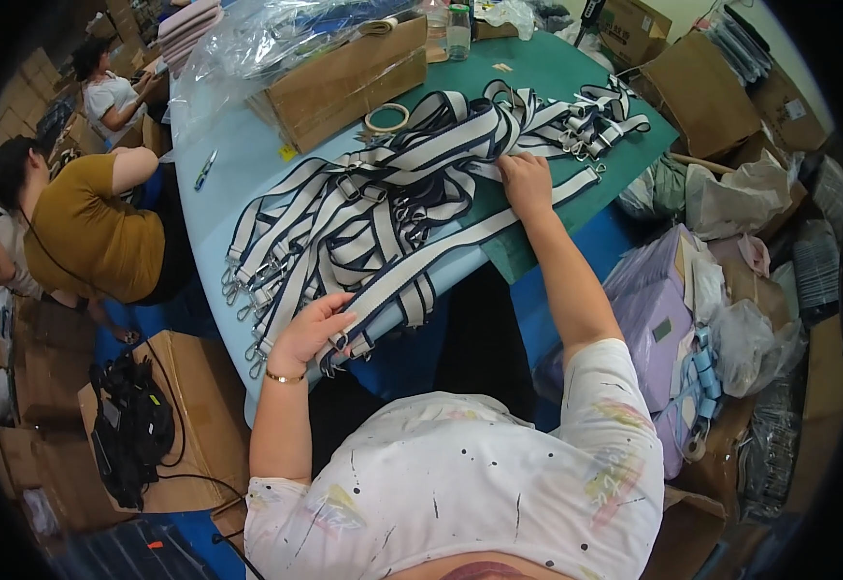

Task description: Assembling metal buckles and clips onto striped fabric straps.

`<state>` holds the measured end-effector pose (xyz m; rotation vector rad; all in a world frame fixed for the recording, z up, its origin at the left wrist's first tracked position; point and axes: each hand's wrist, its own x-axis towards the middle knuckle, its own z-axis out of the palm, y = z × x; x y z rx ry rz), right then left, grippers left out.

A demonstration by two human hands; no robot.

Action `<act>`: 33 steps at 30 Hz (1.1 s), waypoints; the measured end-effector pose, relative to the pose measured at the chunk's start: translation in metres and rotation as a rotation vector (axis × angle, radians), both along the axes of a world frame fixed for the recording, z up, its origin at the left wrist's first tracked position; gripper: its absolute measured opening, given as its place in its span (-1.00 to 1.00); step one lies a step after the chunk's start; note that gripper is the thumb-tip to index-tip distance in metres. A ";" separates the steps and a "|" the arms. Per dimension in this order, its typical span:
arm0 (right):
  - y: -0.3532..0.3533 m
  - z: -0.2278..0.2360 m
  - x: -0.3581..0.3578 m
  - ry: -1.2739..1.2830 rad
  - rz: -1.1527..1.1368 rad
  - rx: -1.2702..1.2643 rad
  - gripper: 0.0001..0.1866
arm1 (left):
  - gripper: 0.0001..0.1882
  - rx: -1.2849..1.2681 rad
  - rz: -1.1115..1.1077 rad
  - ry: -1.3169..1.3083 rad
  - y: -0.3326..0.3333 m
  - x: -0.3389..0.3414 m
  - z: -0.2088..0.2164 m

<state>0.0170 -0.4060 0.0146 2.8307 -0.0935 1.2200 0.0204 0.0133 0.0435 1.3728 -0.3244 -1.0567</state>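
A large heap of white webbing straps [421,140] with navy edges and metal snap hooks lies across the table. One long strap [470,235] runs in front of the heap, from the near edge up to a hook [596,173] at the right. Near the table's front edge, my left hand [310,331] is closed around the lower left part of this strap, beside its metal fitting. Farther right, my right hand [526,182] has its fingers closed on strap webbing at the heap's right side; its fingertips are partly hidden among the straps.
Behind the heap are a cardboard box [349,82], a tape roll [386,118] and a glass bottle [458,34]. A pen [206,170] lies at the left on the table [194,208]. Bagged goods [648,309] pile up at my right; a carton [204,406] stands at my left, near seated people.
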 end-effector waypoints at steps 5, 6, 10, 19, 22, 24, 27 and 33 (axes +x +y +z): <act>-0.001 0.017 -0.018 0.081 0.076 -0.114 -0.94 | -0.67 -0.024 -0.028 0.019 0.000 0.001 -0.001; -0.003 0.018 -0.023 0.081 0.079 -0.115 -0.94 | -0.67 -0.042 -0.054 0.019 -0.001 0.001 -0.001; -0.002 0.022 -0.055 0.039 -0.001 -0.088 -0.88 | -0.66 -0.054 -0.054 0.007 -0.003 0.006 -0.007; 0.044 0.003 -0.135 -0.193 -0.047 0.242 -0.82 | -0.63 0.015 0.005 0.028 0.002 0.001 -0.001; 0.071 -0.003 -0.148 -0.203 0.011 0.519 -0.85 | -0.63 0.011 0.007 0.008 0.003 0.003 -0.008; 0.089 -0.002 -0.152 -0.215 0.114 0.491 -0.83 | -0.63 0.012 0.006 0.001 0.003 0.002 -0.006; 0.114 0.007 -0.153 -0.251 0.192 0.517 -0.82 | -0.63 0.035 -0.007 -0.016 -0.002 0.000 0.004; 0.150 -0.007 -0.160 -0.175 0.317 0.406 -0.68 | -0.74 -0.046 0.007 0.072 -0.002 0.006 0.007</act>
